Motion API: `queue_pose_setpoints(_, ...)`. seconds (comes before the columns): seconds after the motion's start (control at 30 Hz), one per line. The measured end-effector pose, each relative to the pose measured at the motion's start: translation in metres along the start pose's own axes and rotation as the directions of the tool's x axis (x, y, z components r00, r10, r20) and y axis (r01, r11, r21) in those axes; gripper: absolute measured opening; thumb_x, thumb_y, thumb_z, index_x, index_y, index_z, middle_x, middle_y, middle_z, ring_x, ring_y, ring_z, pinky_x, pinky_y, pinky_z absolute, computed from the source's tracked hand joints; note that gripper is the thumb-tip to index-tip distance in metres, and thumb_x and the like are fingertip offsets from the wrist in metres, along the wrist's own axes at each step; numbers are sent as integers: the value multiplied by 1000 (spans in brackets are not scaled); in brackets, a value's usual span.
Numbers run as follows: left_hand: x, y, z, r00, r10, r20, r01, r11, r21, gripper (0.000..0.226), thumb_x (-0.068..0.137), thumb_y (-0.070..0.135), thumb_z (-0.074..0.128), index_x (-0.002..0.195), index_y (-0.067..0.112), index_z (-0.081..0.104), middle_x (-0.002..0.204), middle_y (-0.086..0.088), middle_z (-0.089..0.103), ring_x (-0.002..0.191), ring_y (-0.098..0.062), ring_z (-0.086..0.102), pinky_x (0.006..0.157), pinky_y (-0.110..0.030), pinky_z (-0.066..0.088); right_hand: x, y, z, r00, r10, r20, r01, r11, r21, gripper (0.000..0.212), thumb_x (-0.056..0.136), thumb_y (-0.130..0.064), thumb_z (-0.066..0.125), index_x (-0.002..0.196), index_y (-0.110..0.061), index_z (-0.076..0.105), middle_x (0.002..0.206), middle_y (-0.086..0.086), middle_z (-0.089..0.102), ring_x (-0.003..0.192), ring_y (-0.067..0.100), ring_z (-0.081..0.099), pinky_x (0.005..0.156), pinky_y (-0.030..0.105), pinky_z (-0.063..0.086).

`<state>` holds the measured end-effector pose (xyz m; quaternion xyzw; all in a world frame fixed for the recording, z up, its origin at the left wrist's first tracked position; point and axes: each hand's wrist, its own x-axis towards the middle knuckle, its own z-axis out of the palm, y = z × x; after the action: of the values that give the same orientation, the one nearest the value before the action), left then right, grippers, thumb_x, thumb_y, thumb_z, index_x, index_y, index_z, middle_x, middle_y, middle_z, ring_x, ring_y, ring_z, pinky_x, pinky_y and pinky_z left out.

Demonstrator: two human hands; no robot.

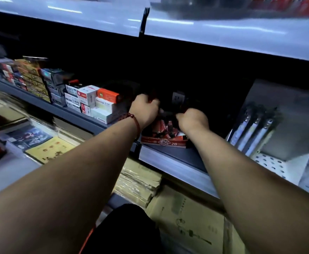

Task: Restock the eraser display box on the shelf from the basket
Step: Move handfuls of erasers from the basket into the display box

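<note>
cardboard display box [165, 142] likely light, flimsy; erasers [166, 125] small, grippy, pinch by sides. my left hand [145, 109], right hand [193, 119] curled above box; what they hold hidden, cannot tell.

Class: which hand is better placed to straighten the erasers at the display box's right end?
Probably the right hand: it is above the right end of the display box, close to the erasers there. The left hand is at the box's left rear and would have to cross.

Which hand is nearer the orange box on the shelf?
Left. The left hand sits just right of the orange box; the right hand is farther right, over the red display box.
</note>
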<state>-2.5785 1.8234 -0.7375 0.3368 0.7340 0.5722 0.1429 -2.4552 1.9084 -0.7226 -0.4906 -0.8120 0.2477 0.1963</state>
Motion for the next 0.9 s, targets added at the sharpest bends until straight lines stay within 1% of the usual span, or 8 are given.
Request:
queue_pose_setpoints(0.13,4,-18,7,994,50,100,-60,993,99,22,91,40,65,81,21,64,84,0,72,84,-20,70,81,-37,57,-3,-1,16,988,-150,-29,151,987,62,34,97,-31,64,118,-5,70,121,20,70,116,37,63,87,33,47)
queue_pose_setpoints(0.2,2,-27,3,989,63,133,-75,994,83,23,86,44,68,89,22,68,88,3,74,88,-18,72,87,-40,58,-3,1,23,983,-181,-36,182,981,60,32,96,-31,64,118,-8,70,120,19,71,116,37,63,87,33,47)
queue_pose_setpoints(0.3,-1,-32,-2,974,90,210,-112,989,96,30,80,42,68,102,23,73,96,4,77,93,-16,74,92,-45,59,-3,5,27,985,-173,-17,174,982,70,36,97,-38,63,117,-8,69,120,18,71,115,37,63,84,32,46)
queue_pose_setpoints(0.43,-2,-30,-1,968,189,165,-215,963,160,26,81,34,72,106,25,71,104,4,75,101,-13,69,97,-40,55,-6,6,25,989,-139,-42,143,984,111,39,96,-38,65,114,-5,70,119,20,71,116,37,63,82,31,45)
queue_pose_setpoints(0.57,-4,-27,-1,959,234,159,-259,952,161,56,83,35,75,135,21,60,129,-2,67,120,-15,62,107,-34,48,-4,7,24,996,-83,-25,86,979,185,37,92,-37,68,115,-7,72,116,17,72,113,34,65,77,25,39)
queue_pose_setpoints(0.67,-3,-24,2,960,229,162,-255,953,166,61,84,33,76,140,23,54,133,-2,65,121,-16,61,108,-33,48,-2,9,26,995,-88,-34,94,972,214,36,91,-33,68,116,-8,71,113,15,73,111,33,66,81,28,47)
queue_pose_setpoints(0.8,0,-23,5,978,133,161,-122,990,-77,60,72,28,73,131,22,62,118,-2,73,110,-17,69,100,-37,55,-2,11,25,995,-87,-50,97,956,278,42,92,-40,68,115,-6,72,113,17,73,110,33,67,88,33,51)
queue_pose_setpoints(0.9,1,-15,2,982,2,188,73,917,-393,37,79,11,70,115,14,70,109,-16,75,91,-24,73,80,-34,58,0,12,25,996,-79,-43,89,944,318,48,97,-44,61,112,0,72,112,22,72,109,36,66,86,34,48)
